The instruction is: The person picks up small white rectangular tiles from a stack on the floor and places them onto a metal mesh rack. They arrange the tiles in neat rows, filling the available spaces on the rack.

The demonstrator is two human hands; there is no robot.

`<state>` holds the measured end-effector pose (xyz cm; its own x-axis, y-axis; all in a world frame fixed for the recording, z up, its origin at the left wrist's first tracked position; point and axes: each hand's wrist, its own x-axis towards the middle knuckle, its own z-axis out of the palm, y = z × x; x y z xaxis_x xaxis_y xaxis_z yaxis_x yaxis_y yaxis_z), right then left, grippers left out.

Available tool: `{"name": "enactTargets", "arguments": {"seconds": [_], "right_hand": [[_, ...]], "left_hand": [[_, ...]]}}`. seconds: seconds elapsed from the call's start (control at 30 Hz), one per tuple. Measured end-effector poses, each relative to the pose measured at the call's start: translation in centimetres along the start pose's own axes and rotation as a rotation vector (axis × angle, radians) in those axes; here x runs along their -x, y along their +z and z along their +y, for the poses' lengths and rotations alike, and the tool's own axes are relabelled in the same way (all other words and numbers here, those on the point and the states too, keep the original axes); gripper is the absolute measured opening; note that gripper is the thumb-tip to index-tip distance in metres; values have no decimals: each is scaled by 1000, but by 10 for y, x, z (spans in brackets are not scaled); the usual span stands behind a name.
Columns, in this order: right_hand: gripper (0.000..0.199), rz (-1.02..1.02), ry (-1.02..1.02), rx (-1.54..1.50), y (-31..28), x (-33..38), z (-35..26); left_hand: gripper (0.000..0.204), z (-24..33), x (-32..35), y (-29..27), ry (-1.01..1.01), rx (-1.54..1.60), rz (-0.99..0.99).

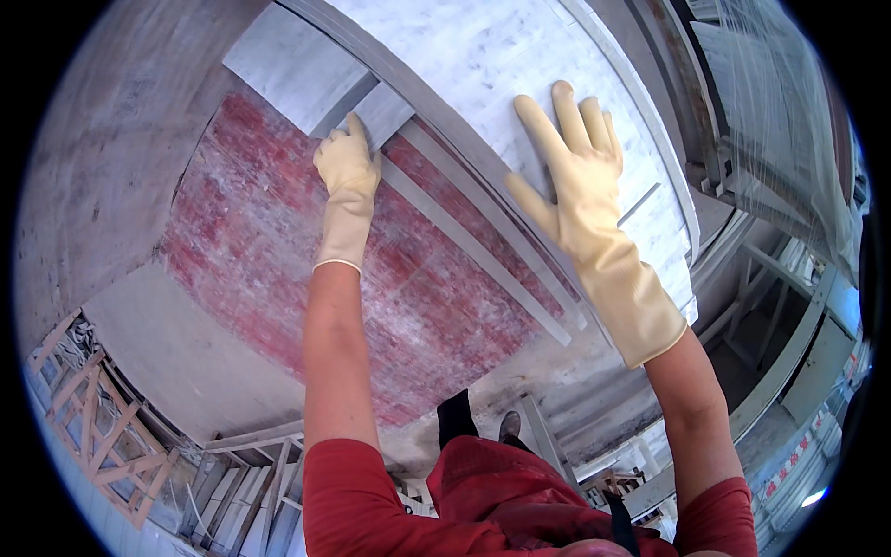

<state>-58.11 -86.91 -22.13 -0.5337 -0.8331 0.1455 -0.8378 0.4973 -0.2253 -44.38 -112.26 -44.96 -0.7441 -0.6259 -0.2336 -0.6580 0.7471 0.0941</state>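
Perched on the person's head, the camera peers steeply down over red clothing point(501, 478) at six o'clock, close enough to catch the left hand point(346, 164) at eleven and the right hand point(583, 181) near two. Its wide fisheye bows straight edges outward.

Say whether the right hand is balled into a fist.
No, the right hand has its gloved fingers spread apart over the white panel.

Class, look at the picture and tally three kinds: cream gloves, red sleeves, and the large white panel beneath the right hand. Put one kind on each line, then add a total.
Cream gloves: 2
Red sleeves: 2
Large white panel: 1
Total: 5
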Motion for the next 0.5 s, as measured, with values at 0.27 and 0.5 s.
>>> {"name": "enactTargets", "arguments": {"seconds": [0.27, 0.5], "right_hand": [[79, 6, -5, 23, 1, -3, 0], [78, -10, -2, 12, -1, -5, -3]], "left_hand": [[104, 8, -25, -17, 134, -92, -73], [120, 35, -48, -34, -68, -94, -360]]}}
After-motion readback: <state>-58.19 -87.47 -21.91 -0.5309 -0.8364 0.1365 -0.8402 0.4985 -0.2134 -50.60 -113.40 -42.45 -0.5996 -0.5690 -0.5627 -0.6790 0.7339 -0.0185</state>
